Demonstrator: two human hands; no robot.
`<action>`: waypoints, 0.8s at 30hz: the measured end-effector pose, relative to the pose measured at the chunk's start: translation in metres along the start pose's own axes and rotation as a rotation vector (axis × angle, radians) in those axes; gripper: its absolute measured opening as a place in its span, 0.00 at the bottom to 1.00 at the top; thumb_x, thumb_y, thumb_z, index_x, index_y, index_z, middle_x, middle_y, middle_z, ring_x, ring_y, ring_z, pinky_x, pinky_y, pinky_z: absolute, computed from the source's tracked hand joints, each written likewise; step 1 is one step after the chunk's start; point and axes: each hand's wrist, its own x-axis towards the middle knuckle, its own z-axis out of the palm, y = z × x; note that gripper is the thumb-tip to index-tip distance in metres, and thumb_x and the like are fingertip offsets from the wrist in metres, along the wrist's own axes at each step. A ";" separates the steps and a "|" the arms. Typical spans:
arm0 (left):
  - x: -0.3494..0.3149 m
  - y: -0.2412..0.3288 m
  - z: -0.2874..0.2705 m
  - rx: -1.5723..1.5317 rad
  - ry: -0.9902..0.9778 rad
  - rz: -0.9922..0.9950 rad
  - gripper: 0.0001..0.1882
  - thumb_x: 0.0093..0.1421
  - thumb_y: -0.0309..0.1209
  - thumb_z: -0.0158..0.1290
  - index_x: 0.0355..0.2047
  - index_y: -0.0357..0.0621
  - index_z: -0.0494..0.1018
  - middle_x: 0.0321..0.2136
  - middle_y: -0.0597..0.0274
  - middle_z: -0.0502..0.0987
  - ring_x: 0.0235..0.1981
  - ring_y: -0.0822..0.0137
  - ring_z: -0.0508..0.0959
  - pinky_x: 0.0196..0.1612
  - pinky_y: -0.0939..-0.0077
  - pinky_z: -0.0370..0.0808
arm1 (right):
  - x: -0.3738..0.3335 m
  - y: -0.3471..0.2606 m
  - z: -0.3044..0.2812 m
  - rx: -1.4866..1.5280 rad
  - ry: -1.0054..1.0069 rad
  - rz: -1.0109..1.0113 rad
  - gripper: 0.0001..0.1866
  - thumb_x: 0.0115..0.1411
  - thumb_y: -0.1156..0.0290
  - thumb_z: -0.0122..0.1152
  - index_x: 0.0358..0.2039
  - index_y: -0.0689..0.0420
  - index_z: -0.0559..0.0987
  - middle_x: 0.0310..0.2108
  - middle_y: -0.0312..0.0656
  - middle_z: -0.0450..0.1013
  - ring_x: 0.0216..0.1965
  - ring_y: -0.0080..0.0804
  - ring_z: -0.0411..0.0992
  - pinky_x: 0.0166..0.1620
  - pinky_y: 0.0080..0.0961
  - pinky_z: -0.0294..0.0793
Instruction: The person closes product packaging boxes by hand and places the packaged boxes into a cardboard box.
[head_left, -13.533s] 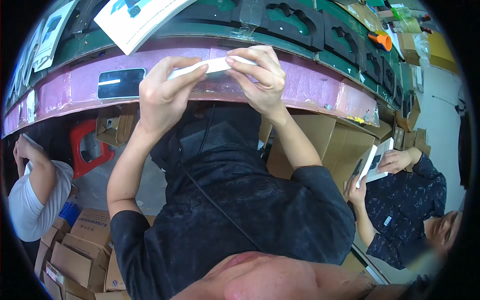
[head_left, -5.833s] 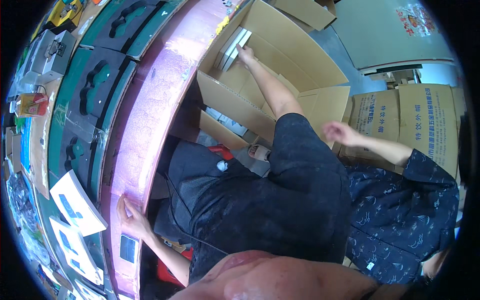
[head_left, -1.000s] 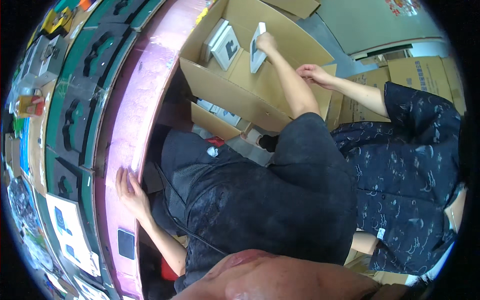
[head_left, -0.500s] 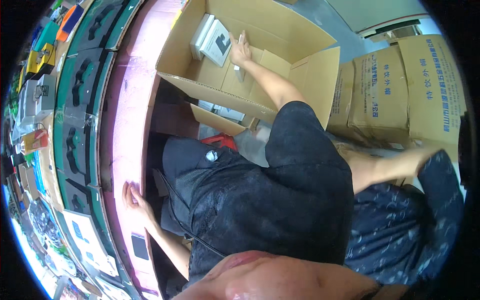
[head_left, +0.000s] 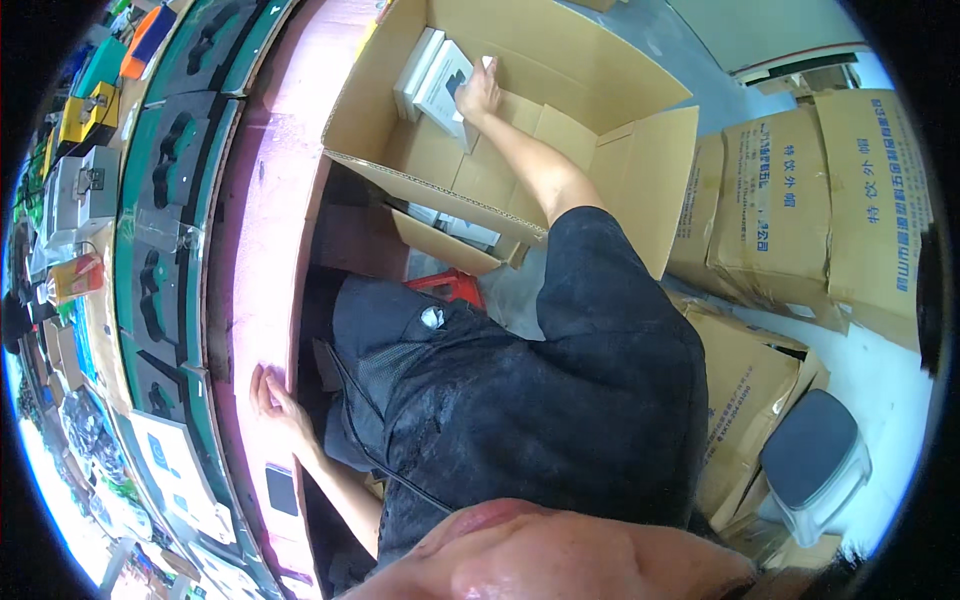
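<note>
My right hand (head_left: 478,95) reaches into a large open cardboard carton (head_left: 420,172). Its fingers are closed round a flat white box (head_left: 467,136), mostly hidden by the hand. That box is up against other upright flat white boxes (head_left: 437,88) with a dark picture on the front, standing at the carton's left end. My left hand (head_left: 280,402) rests on the pink surface of the bench (head_left: 262,240) at its edge. Its fingers are loosely spread and hold nothing. A dark phone-like slab (head_left: 281,490) lies near my left wrist.
Dark shaped inserts (head_left: 172,160) sit in a row on the green conveyor along the left. Below the large carton stands another open carton (head_left: 440,243), beside a red object (head_left: 455,287). Closed cartons (head_left: 770,200) stack at the right, near a grey-topped stool (head_left: 810,450).
My right hand has brought the held white box left, against the standing boxes. My left hand stays on the bench. A person at the right has gone out of view, uncovering the stool.
</note>
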 end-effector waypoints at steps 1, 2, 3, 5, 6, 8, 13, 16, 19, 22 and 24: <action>-0.001 0.002 -0.001 -0.004 -0.002 -0.018 0.18 0.76 0.37 0.52 0.47 0.36 0.86 0.54 0.51 0.84 0.55 0.52 0.83 0.61 0.59 0.78 | 0.000 -0.002 0.003 -0.001 -0.005 -0.005 0.41 0.55 0.76 0.67 0.71 0.54 0.68 0.77 0.64 0.50 0.67 0.61 0.68 0.65 0.49 0.74; -0.001 0.002 -0.003 -0.002 0.000 -0.025 0.18 0.76 0.37 0.52 0.47 0.36 0.86 0.54 0.51 0.84 0.55 0.52 0.83 0.61 0.59 0.78 | -0.001 -0.004 0.008 -0.016 0.060 -0.054 0.37 0.55 0.75 0.67 0.68 0.49 0.73 0.77 0.63 0.50 0.65 0.62 0.70 0.64 0.50 0.75; 0.000 0.003 -0.003 0.010 0.000 -0.017 0.18 0.76 0.37 0.52 0.47 0.36 0.86 0.54 0.51 0.84 0.55 0.52 0.83 0.61 0.60 0.79 | 0.000 -0.001 0.009 -0.036 0.131 -0.096 0.35 0.55 0.73 0.66 0.66 0.43 0.78 0.78 0.62 0.49 0.63 0.63 0.73 0.63 0.51 0.76; 0.001 0.003 -0.002 0.019 -0.002 -0.007 0.18 0.76 0.37 0.52 0.47 0.36 0.86 0.54 0.51 0.84 0.55 0.52 0.83 0.61 0.60 0.79 | 0.005 -0.009 0.021 -0.117 0.127 -0.061 0.31 0.58 0.70 0.66 0.64 0.42 0.79 0.78 0.63 0.48 0.66 0.62 0.70 0.66 0.51 0.73; 0.002 0.002 0.001 0.011 -0.008 -0.004 0.19 0.76 0.38 0.51 0.47 0.36 0.86 0.54 0.51 0.84 0.55 0.52 0.83 0.60 0.60 0.79 | 0.010 -0.010 0.027 -0.196 0.122 -0.024 0.28 0.60 0.66 0.65 0.63 0.41 0.81 0.78 0.64 0.47 0.69 0.62 0.67 0.69 0.50 0.70; 0.002 0.001 0.000 0.010 -0.011 -0.008 0.19 0.76 0.38 0.51 0.47 0.36 0.86 0.54 0.51 0.84 0.55 0.52 0.83 0.60 0.59 0.79 | 0.021 -0.022 0.031 -0.225 0.000 0.020 0.29 0.64 0.55 0.62 0.66 0.44 0.78 0.79 0.65 0.45 0.72 0.64 0.61 0.73 0.49 0.65; -0.002 0.000 -0.001 0.020 -0.002 0.010 0.19 0.76 0.38 0.51 0.47 0.35 0.86 0.53 0.51 0.84 0.54 0.52 0.83 0.59 0.59 0.80 | 0.006 -0.053 0.030 -0.124 -0.097 0.156 0.39 0.66 0.45 0.58 0.72 0.51 0.68 0.79 0.66 0.42 0.73 0.67 0.60 0.72 0.49 0.65; -0.001 0.006 -0.002 0.001 -0.004 -0.013 0.19 0.76 0.38 0.51 0.47 0.35 0.86 0.53 0.51 0.84 0.54 0.52 0.83 0.60 0.60 0.80 | 0.003 -0.050 0.019 -0.118 -0.105 0.149 0.39 0.66 0.45 0.58 0.72 0.50 0.67 0.80 0.67 0.40 0.75 0.67 0.57 0.72 0.51 0.65; 0.001 0.007 -0.002 -0.008 -0.005 -0.005 0.19 0.77 0.38 0.51 0.47 0.35 0.86 0.53 0.50 0.84 0.55 0.53 0.83 0.60 0.60 0.79 | 0.007 -0.030 0.013 -0.094 -0.069 0.082 0.38 0.67 0.46 0.57 0.73 0.48 0.65 0.80 0.67 0.39 0.73 0.69 0.59 0.71 0.53 0.67; -0.004 -0.004 0.000 -0.035 -0.003 -0.024 0.19 0.77 0.37 0.50 0.47 0.34 0.85 0.53 0.50 0.84 0.55 0.52 0.83 0.60 0.60 0.79 | -0.005 -0.007 -0.010 0.049 -0.104 0.105 0.37 0.68 0.48 0.56 0.74 0.46 0.63 0.79 0.67 0.40 0.69 0.70 0.65 0.69 0.55 0.69; -0.001 -0.002 -0.003 -0.001 -0.012 0.003 0.19 0.76 0.37 0.50 0.47 0.33 0.85 0.52 0.50 0.84 0.55 0.52 0.83 0.60 0.60 0.79 | -0.008 0.015 -0.024 0.040 -0.068 0.096 0.37 0.68 0.50 0.54 0.75 0.43 0.60 0.79 0.67 0.42 0.66 0.73 0.68 0.67 0.56 0.71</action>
